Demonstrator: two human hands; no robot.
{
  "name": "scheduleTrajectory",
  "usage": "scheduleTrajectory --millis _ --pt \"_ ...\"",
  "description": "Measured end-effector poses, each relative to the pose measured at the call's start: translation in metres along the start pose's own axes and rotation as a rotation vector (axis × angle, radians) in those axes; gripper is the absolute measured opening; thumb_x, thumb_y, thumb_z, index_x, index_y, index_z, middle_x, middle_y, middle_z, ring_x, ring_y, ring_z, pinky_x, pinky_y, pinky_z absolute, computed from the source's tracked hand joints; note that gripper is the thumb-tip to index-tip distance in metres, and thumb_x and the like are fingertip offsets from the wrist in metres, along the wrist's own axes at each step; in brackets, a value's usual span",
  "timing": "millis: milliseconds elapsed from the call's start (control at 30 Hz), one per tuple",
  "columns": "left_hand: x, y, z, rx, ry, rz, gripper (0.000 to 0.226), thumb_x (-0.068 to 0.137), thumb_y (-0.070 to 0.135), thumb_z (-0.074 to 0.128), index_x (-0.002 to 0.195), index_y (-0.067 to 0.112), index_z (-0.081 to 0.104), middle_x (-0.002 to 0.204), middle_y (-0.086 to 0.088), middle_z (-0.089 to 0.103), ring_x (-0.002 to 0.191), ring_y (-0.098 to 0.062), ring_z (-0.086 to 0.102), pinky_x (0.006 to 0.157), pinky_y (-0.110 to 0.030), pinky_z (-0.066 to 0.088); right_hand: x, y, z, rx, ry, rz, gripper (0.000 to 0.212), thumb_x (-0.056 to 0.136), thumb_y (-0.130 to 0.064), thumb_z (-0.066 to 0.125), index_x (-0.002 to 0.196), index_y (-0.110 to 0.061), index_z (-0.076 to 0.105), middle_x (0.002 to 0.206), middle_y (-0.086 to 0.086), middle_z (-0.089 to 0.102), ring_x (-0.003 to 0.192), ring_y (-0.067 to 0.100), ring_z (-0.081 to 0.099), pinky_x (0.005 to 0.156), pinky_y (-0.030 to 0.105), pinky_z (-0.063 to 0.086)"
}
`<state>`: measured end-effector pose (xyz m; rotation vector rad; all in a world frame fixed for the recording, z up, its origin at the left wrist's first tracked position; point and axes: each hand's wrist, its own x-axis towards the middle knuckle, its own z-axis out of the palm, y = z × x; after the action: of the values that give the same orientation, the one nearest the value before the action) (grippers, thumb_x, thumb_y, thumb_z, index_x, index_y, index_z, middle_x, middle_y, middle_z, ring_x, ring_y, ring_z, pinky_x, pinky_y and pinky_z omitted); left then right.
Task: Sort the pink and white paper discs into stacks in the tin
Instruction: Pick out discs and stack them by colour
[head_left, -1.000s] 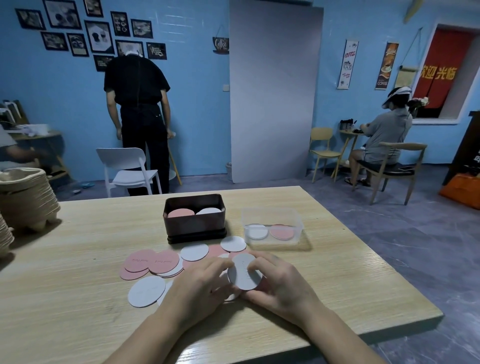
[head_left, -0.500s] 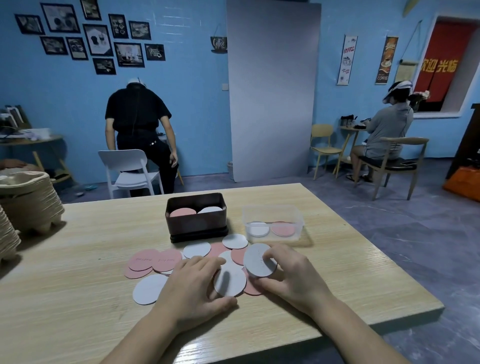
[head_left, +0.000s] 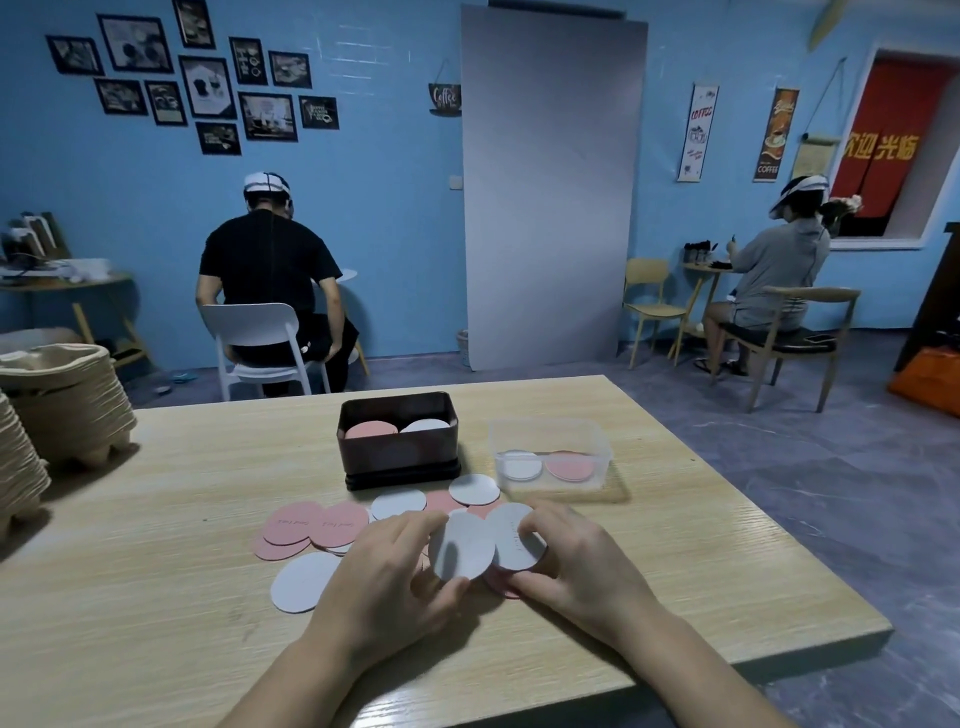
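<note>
From my remote seat I saw both hands working over the middle of the table (head_left: 156, 597), a little back from its near edge; the left hand (head_left: 384, 577) pinched a tilted white disc (head_left: 462, 548) between thumb and curled fingers, lifted off the wood; the right hand (head_left: 576, 566) had its fingers curled round a second white disc (head_left: 519, 535), whose edge the tilted one overlapped; a pink disc (head_left: 501, 587) peeked out from beneath them. The tin (head_left: 397, 457) stood toward the far edge, about midway along it, lid off, with a pink stack (head_left: 371, 430) on its left side and a white stack (head_left: 425, 425) on its right; just to its right, nearer the far right corner, sat a clear plastic box (head_left: 550, 441) that held one white disc and one pink disc side by side. Loose discs lay scattered between the tin and the hands; overlapping pink discs (head_left: 311, 522) spread to the left, a lone white disc (head_left: 304, 581) lay nearest the near edge, and two more white ones (head_left: 474, 488) rested just in front of the tin. Stacked pulp trays (head_left: 67, 400) filled the far left corner; beyond the table two seated people faced away.
</note>
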<state>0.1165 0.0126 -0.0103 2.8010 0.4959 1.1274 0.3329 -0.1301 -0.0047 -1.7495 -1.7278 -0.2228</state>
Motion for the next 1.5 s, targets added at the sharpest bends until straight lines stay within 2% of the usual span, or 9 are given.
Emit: scheduleTrajectory --millis 133,267,367,467,633,967,1100,1233,1500 --pt "0.002 -0.001 0.003 -0.037 0.001 0.015 0.05 0.078 0.047 0.073 0.116 0.018 0.061 0.105 0.008 0.066 0.093 -0.012 0.06 0.083 -0.017 0.04 0.002 -0.011 0.006 0.06 -0.049 -0.029 0.042 0.082 -0.055 0.074 0.105 -0.026 0.053 0.116 -0.015 0.061 0.096 0.002 0.055 0.077 0.026 0.048" --pt "0.002 -0.001 0.004 -0.061 -0.026 0.039 0.039 0.078 0.044 0.072 0.107 0.018 0.065 0.124 0.005 0.066 0.109 -0.015 0.062 0.086 -0.026 0.052 0.006 -0.019 0.013 0.077 -0.067 -0.025 0.062 0.081 -0.055 0.073 0.131 -0.031 0.046 0.11 -0.014 0.06 0.079 -0.002 0.043 0.07 0.025 0.045" --pt "0.002 0.0 0.007 -0.064 -0.039 0.054 0.031 0.078 0.042 0.071 0.103 0.023 0.067 0.13 0.01 0.061 0.106 -0.016 0.063 0.085 -0.028 0.052 0.007 -0.021 0.012 0.047 -0.088 -0.103 0.04 0.084 -0.049 0.072 0.109 -0.028 0.048 0.107 -0.011 0.06 0.078 -0.002 0.037 0.069 0.021 0.038" --pt "0.002 0.003 0.004 -0.117 -0.048 0.034 0.03 0.08 0.045 0.07 0.106 0.029 0.067 0.133 0.013 0.058 0.105 -0.012 0.063 0.079 -0.026 0.053 0.007 -0.02 0.01 0.043 -0.089 -0.116 0.035 0.087 -0.051 0.068 0.094 -0.028 0.043 0.119 0.0 0.062 0.082 0.009 0.047 0.073 0.03 0.047" --pt "0.003 0.006 -0.002 -0.158 -0.081 0.015 0.035 0.079 0.049 0.068 0.108 0.03 0.065 0.132 0.017 0.057 0.094 -0.006 0.061 0.065 -0.018 0.048 0.006 -0.018 0.01 0.04 -0.061 -0.115 0.035 0.084 -0.046 0.07 0.093 -0.029 0.041 0.128 0.003 0.062 0.105 0.021 0.06 0.08 0.036 0.05" --pt "0.002 0.003 0.003 -0.167 -0.135 0.008 0.04 0.085 0.05 0.065 0.12 0.032 0.061 0.137 0.015 0.056 0.092 -0.009 0.065 0.07 -0.019 0.051 0.005 -0.015 0.008 0.08 -0.034 -0.111 0.036 0.081 -0.041 0.075 0.09 -0.025 0.044 0.118 0.0 0.065 0.106 0.02 0.062 0.08 0.036 0.051" --pt "0.003 0.003 0.006 -0.115 -0.085 0.009 0.04 0.089 0.048 0.066 0.123 0.029 0.058 0.127 0.017 0.059 0.096 -0.012 0.063 0.07 -0.029 0.056 0.0 0.0 -0.005 0.079 0.04 -0.057 0.041 0.081 -0.047 0.077 0.086 -0.02 0.047 0.093 -0.006 0.062 0.084 0.016 0.058 0.068 0.037 0.05" --pt "0.008 0.005 0.011 -0.068 -0.109 0.043 0.032 0.092 0.044 0.066 0.118 0.024 0.063 0.114 0.013 0.064 0.09 -0.014 0.062 0.068 -0.033 0.054 -0.008 0.022 -0.021 0.036 0.065 -0.001 0.042 0.078 -0.052 0.077 0.084 -0.023 0.046 0.087 -0.008 0.059 0.077 0.016 0.055 0.065 0.039 0.05" --pt "0.025 0.025 0.021 0.033 -0.307 0.012 0.06 0.08 0.072 0.056 0.125 0.033 0.054 0.119 0.018 0.058 0.114 -0.009 0.047 0.098 -0.025 0.035 -0.015 0.032 -0.026 0.012 0.045 -0.004 0.046 0.08 -0.057 0.076 0.083 -0.027 0.041 0.094 -0.009 0.062 0.091 0.018 0.061 0.068 0.037 0.05"
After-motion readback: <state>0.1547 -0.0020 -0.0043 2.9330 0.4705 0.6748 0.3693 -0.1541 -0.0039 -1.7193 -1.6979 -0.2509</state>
